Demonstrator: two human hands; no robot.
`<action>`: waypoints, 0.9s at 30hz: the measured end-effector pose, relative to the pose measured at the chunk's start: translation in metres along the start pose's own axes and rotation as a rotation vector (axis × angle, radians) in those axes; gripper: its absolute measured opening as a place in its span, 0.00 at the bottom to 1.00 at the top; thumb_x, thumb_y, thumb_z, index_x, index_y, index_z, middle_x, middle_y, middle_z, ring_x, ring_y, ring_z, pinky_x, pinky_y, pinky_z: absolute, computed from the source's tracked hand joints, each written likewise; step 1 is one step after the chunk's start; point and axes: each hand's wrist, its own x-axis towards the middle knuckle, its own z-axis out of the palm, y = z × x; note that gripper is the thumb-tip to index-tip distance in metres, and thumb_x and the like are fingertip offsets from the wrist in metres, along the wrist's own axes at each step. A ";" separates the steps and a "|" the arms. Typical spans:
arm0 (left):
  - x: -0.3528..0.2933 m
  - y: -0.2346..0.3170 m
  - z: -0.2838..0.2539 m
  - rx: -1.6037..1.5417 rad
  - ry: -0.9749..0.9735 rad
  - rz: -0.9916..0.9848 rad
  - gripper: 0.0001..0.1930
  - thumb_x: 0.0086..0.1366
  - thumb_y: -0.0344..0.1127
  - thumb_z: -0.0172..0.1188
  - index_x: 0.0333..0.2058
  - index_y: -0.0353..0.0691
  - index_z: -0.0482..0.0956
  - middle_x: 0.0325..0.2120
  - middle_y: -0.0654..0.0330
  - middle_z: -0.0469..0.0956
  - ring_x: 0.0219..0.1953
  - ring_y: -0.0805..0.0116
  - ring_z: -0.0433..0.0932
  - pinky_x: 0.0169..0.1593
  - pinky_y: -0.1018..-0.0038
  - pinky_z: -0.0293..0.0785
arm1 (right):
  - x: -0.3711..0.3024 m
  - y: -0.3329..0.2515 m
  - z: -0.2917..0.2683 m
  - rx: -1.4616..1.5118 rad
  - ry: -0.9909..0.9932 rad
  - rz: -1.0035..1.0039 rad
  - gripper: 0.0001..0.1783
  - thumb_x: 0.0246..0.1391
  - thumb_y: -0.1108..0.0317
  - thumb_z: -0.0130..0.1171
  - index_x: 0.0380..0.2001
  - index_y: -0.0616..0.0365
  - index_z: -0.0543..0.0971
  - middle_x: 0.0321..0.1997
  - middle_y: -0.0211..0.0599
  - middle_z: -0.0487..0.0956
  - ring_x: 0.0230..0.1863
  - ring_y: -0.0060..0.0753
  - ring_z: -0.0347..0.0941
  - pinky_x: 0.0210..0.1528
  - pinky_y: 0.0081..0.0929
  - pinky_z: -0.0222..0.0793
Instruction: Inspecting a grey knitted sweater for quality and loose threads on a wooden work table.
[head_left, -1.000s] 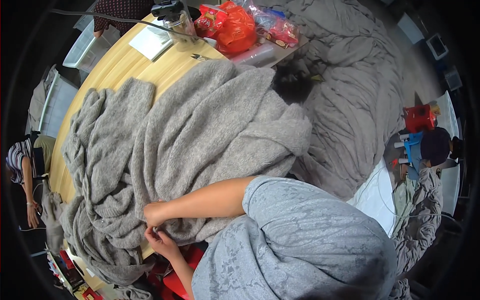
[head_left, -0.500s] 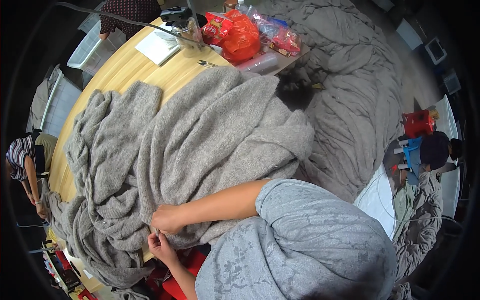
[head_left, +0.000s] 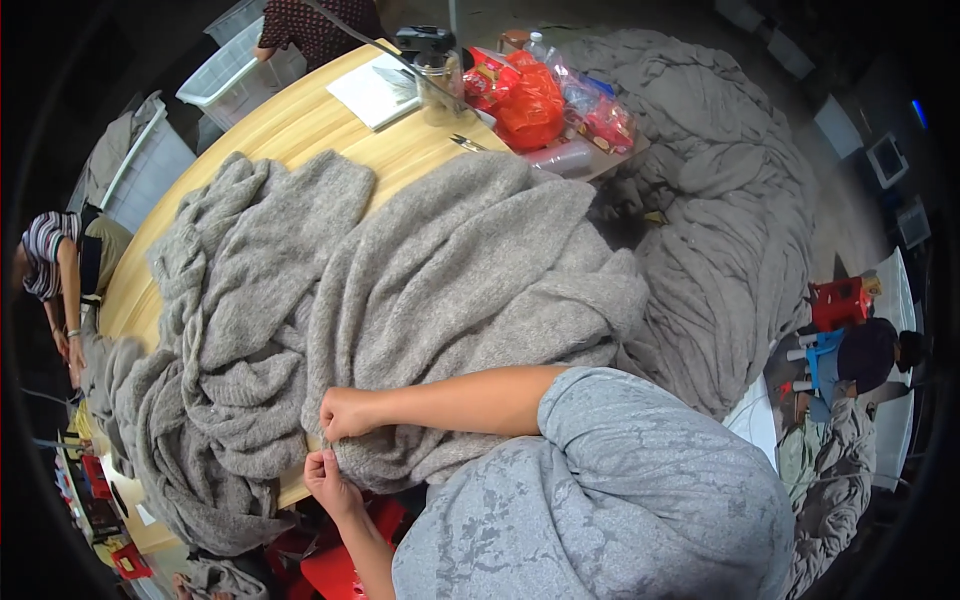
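A large heap of grey knitted fabric lies in folds over the table in front of me. My right hand is curled into a fist at the near edge of this heap, with a bit of the knit in its fingers. Just below it, my left hand pinches the same edge between thumb and fingertips. A small gap separates the two hands. What lies inside the right fist is mostly hidden by the knuckles.
The pale wooden table carries a white pad, a glass jar, small thread snips and red plastic bags. More grey cloth is piled at right. Other people work around; white crates stand behind.
The view has shifted, so the scene sits farther right. My hands have drawn slightly apart, the right one moving away from the left along the fabric edge. Both still grip the knit.
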 end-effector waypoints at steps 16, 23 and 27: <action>-0.004 0.023 0.032 -0.089 0.037 -0.028 0.09 0.56 0.24 0.60 0.35 0.37 0.70 0.27 0.67 0.72 0.29 0.83 0.69 0.33 0.86 0.64 | -0.015 -0.013 -0.014 0.113 -0.141 0.175 0.05 0.40 0.70 0.58 0.20 0.61 0.78 0.18 0.25 0.72 0.20 0.16 0.64 0.23 0.21 0.62; -0.003 0.017 0.030 -0.175 0.004 -0.089 0.16 0.57 0.23 0.59 0.43 0.35 0.66 0.29 0.64 0.74 0.32 0.80 0.72 0.37 0.85 0.69 | -0.032 -0.028 -0.014 -0.393 0.098 -0.243 0.07 0.41 0.74 0.62 0.23 0.60 0.74 0.32 0.34 0.73 0.39 0.34 0.69 0.42 0.29 0.64; -0.001 0.018 0.028 -0.332 0.020 -0.251 0.15 0.57 0.22 0.58 0.43 0.34 0.66 0.30 0.61 0.76 0.33 0.78 0.75 0.38 0.83 0.71 | -0.035 -0.029 0.001 -0.503 0.087 -0.427 0.09 0.38 0.75 0.63 0.24 0.58 0.73 0.35 0.36 0.72 0.43 0.41 0.68 0.46 0.34 0.63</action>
